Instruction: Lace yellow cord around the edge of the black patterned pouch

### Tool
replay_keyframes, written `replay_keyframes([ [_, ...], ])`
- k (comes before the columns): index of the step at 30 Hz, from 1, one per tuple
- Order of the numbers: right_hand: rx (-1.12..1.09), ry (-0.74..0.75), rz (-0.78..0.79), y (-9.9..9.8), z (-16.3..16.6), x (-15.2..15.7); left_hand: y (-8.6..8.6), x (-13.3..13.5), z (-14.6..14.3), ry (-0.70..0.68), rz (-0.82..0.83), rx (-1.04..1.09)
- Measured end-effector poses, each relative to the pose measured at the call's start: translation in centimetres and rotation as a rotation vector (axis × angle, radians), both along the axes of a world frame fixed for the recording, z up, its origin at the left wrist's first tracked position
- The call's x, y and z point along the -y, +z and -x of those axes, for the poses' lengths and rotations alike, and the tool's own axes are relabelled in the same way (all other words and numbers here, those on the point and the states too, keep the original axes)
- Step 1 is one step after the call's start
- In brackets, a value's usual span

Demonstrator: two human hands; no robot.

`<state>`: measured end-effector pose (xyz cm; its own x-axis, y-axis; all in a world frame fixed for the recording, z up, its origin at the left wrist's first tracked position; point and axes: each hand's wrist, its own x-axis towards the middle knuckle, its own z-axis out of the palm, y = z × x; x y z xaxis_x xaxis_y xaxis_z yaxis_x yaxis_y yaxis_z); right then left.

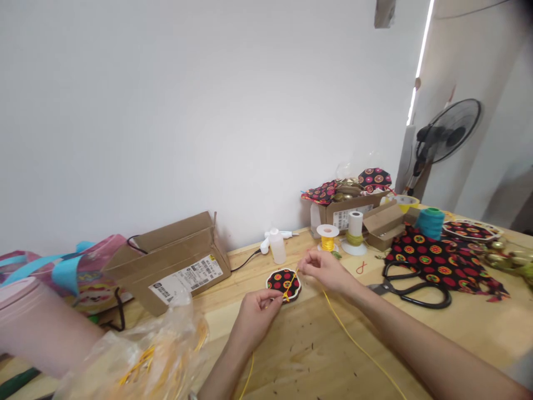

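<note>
A small round pad covered in black cloth with red and yellow dots [283, 283] lies on the wooden table [316, 344]. My left hand [259, 316] is closed in a pinch on a yellow cord [358, 345] just at the pad's near edge. My right hand [325, 271] pinches the same cord to the right of the pad. The cord crosses the pad and trails back toward me in two strands.
Black scissors [416, 289] and dotted black cloth [441, 261] lie to the right. Behind the pad stand a yellow cord spool [327, 238], a white spool [355, 233], a glue bottle [277, 246] and cardboard boxes [179, 264]. A plastic bag of yellow cords [145, 355] sits at left.
</note>
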<state>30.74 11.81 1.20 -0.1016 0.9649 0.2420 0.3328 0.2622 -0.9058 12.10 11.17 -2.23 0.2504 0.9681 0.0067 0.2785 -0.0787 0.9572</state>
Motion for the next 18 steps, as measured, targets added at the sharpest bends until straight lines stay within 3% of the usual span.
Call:
replay_keyframes([
  [7, -0.619, 0.195, 0.356, -0.8, 1.4, 0.5, 0.3, 0.0, -0.1, -0.007, 0.005, 0.006],
  [18, -0.688, 0.165, 0.235, -1.5, 1.7, 0.0, 0.9, 0.1, -0.3, 0.015, -0.019, 0.005],
])
